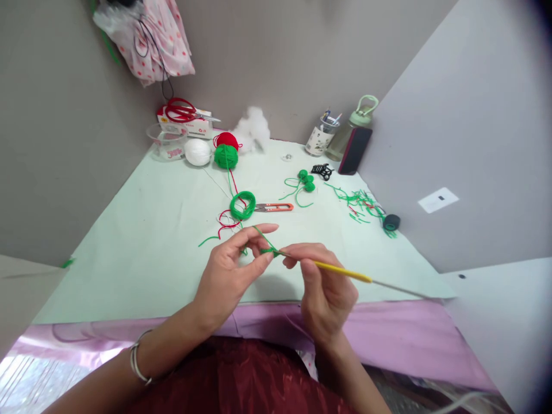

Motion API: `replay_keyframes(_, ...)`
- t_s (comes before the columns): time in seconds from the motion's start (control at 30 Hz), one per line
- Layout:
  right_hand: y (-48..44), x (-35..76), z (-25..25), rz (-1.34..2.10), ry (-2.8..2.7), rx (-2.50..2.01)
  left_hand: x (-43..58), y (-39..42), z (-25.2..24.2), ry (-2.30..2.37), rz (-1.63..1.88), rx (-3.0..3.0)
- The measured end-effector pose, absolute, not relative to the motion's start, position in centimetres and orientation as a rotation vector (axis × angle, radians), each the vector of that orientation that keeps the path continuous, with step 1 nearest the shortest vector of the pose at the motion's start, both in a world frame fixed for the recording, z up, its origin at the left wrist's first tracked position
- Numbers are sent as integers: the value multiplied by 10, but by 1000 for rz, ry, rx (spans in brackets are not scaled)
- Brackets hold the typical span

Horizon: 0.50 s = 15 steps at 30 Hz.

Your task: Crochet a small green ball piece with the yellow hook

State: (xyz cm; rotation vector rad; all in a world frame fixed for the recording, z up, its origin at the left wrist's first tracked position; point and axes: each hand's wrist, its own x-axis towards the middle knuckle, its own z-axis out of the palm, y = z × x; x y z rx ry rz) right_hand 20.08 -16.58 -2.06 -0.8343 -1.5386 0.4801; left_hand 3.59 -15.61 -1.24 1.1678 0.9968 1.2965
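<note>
My right hand (325, 287) grips a crochet hook (342, 271) by its yellow handle, with the tip pointing left into the green work. Between thumb and fingers, my left hand (233, 267) pinches a small piece of green crochet (271, 251). A strand of green yarn runs up over its raised index finger. Just beyond the hands lies a loose coil of green yarn (242, 206), with orange thread snips (275, 207) beside it. Red and white yarn ends (227, 219) tangle near the coil.
At the back stand a white yarn ball (198, 152), a green yarn ball (226, 156), a red yarn ball (226, 140), white stuffing (254, 129) and red scissors (181, 110). To the right are small green crocheted balls (306, 181), yarn scraps (357, 201), a phone (356, 150) and a bottle (342, 141).
</note>
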Motion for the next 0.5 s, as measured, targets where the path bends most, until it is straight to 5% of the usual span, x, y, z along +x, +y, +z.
replay_keyframes(0.37, -161, 199, -44, -299, -1780, -804, 46, -159, -8, 880, 1224, 853)
replay_keyframes(0.5, -160, 200, -39, -48, -1687, -827, 39, -152, -4, 703, 1026, 568)
